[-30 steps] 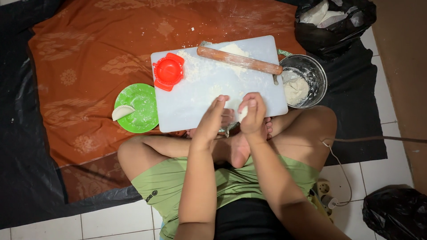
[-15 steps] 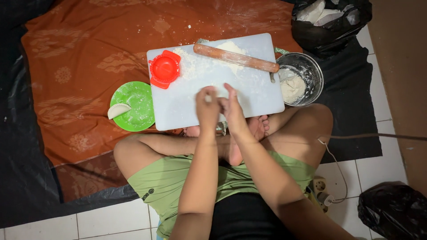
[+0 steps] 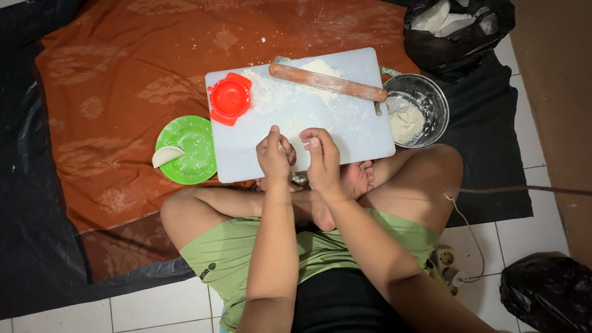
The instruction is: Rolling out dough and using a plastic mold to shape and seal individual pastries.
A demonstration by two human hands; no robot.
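Observation:
My left hand (image 3: 275, 157) and my right hand (image 3: 320, 159) are close together over the near edge of a white cutting board (image 3: 364, 129), pinching a small piece of white dough (image 3: 283, 148) that is mostly hidden by my fingers. On the floured board lie a wooden rolling pin (image 3: 327, 81) at the far side and a red round dumpling press (image 3: 230, 98) at the left corner. I sit cross-legged behind the board.
A green plate (image 3: 194, 145) with one folded dumpling (image 3: 166, 155) sits left of the board. A metal bowl (image 3: 431, 98) with dough stands at the right. Black bags (image 3: 456, 31) lie at the far right, another black bag (image 3: 546, 290) near me. An orange cloth (image 3: 111, 80) covers the floor.
My hands moved from apart to together and slid forward onto the board's near edge; the dough is now pinched between both hands.

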